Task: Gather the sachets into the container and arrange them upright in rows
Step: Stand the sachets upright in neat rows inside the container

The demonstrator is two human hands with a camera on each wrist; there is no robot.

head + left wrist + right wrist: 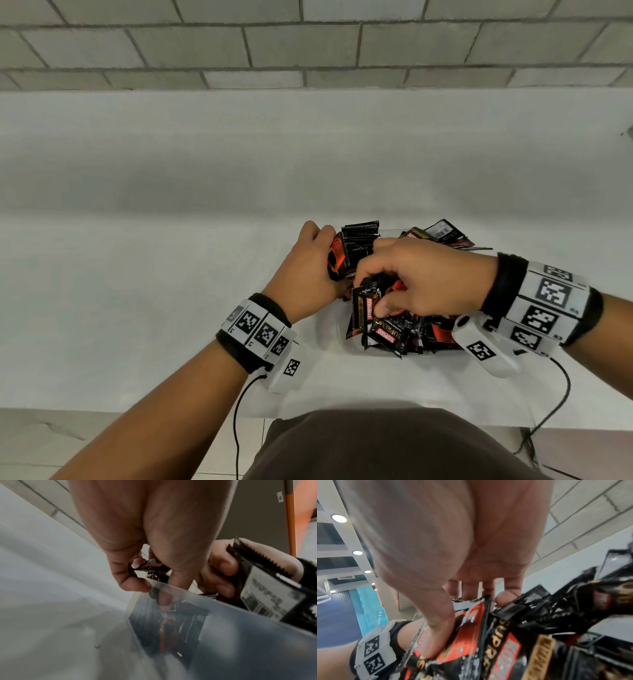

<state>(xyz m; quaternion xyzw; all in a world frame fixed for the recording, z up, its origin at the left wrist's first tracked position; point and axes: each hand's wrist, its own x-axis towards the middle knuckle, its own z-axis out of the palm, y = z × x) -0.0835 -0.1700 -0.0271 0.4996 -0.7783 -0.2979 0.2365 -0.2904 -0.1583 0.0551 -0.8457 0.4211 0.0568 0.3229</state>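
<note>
A clear plastic container (pixel 344 342) on the white table holds a heap of black-and-red sachets (pixel 394 334). My left hand (pixel 329 255) grips a stack of upright sachets (pixel 359 240) at the container's left side. In the left wrist view its thumb and fingers (pixel 135 584) pinch sachet edges (pixel 150 568) at the container's corner (pixel 240 635). My right hand (pixel 380 301) pinches a few loose sachets (pixel 364 308) above the heap. Its thumb (pixel 440 635) presses on a red-and-black sachet (pixel 471 631). A sachet with a barcode back (pixel 267 592) leans at the rim.
The white table (pixel 137 291) stretches left and back to a grey brick wall (pixel 308 51). More sachets (pixel 445 233) stick up at the container's far right. The table's front edge (pixel 102 409) runs close to my body, and cables (pixel 236 428) hang from both wrist bands.
</note>
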